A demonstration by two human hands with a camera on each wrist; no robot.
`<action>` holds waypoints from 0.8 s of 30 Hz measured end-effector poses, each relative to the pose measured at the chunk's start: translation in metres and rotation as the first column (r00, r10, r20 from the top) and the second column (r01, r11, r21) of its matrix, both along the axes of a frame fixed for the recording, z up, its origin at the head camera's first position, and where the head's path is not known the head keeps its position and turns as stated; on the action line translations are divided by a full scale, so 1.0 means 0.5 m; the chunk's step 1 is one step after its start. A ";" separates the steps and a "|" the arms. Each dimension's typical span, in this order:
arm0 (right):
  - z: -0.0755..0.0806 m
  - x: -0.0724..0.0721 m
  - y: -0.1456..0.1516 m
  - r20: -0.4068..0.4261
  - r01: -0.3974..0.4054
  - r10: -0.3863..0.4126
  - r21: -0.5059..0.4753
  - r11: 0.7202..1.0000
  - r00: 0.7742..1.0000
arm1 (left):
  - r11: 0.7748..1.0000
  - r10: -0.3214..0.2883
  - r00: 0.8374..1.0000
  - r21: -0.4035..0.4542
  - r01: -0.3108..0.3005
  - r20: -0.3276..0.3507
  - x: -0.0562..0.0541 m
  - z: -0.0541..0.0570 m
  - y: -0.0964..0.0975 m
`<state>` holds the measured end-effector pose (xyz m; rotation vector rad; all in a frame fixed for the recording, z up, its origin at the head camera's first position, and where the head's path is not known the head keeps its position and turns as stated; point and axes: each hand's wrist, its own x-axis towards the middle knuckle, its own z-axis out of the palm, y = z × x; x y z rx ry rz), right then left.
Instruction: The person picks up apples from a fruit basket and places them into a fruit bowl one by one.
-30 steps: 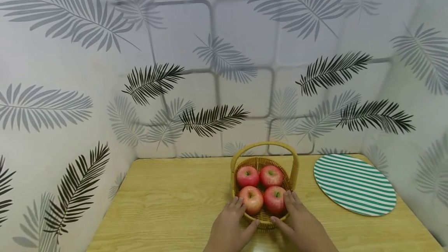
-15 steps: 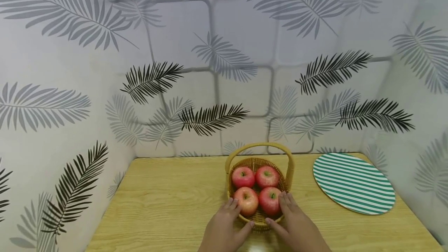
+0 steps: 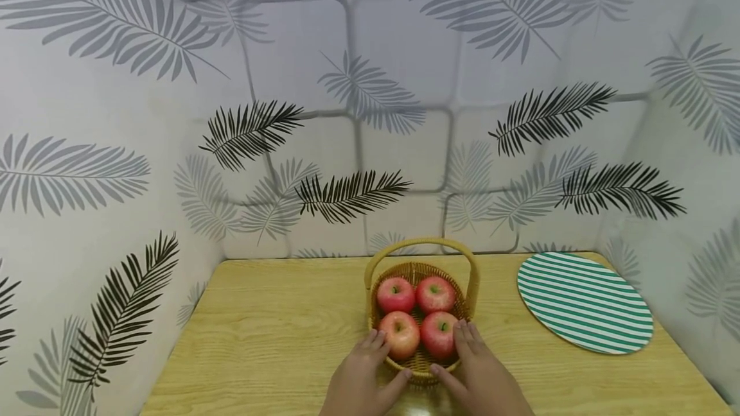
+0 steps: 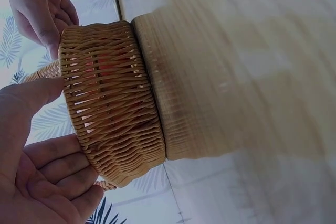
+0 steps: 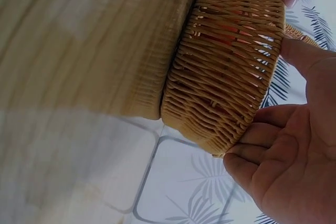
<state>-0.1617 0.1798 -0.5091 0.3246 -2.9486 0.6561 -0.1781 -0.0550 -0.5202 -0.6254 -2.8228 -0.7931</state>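
You are holding the wicker basket [image 4: 115, 106] between partly opened hands: your left hand [image 3: 360, 374] is gripping its left side and your right hand [image 3: 481, 372] its right, both thumbs pressing the near rim. Four red apples [image 3: 399, 335] are sitting inside under the arched handle [image 3: 421, 242]. The basket is standing about midway between the wooden table's [image 3: 277, 326] left and right edges; bare wood is stretching widely leftward. Rightward, a striped oval placemat [image 3: 585, 302] is lying near the far right corner, limiting your room.
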 end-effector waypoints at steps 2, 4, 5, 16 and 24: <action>-0.003 0.000 -0.004 0.003 0.002 -0.002 0.000 1.000 1.000 | 1.000 0.009 1.000 0.004 -0.009 0.018 0.002 0.001 -0.004; -0.006 0.000 -0.008 0.001 0.005 -0.005 0.002 1.000 1.000 | 1.000 0.017 0.999 0.010 -0.017 0.027 0.003 -0.001 -0.008; -0.006 0.000 -0.010 0.000 0.005 -0.005 0.001 1.000 1.000 | 1.000 0.018 0.999 0.011 -0.018 0.027 0.004 -0.002 -0.010; -0.015 0.007 -0.030 0.003 0.013 -0.013 -0.013 1.000 1.000 | 1.000 0.010 1.000 -0.006 -0.010 -0.023 0.015 0.008 -0.029; -0.007 0.016 -0.046 -0.006 -0.005 0.005 -0.023 1.000 1.000 | 1.000 -0.005 0.999 -0.020 0.004 -0.053 0.024 0.015 -0.047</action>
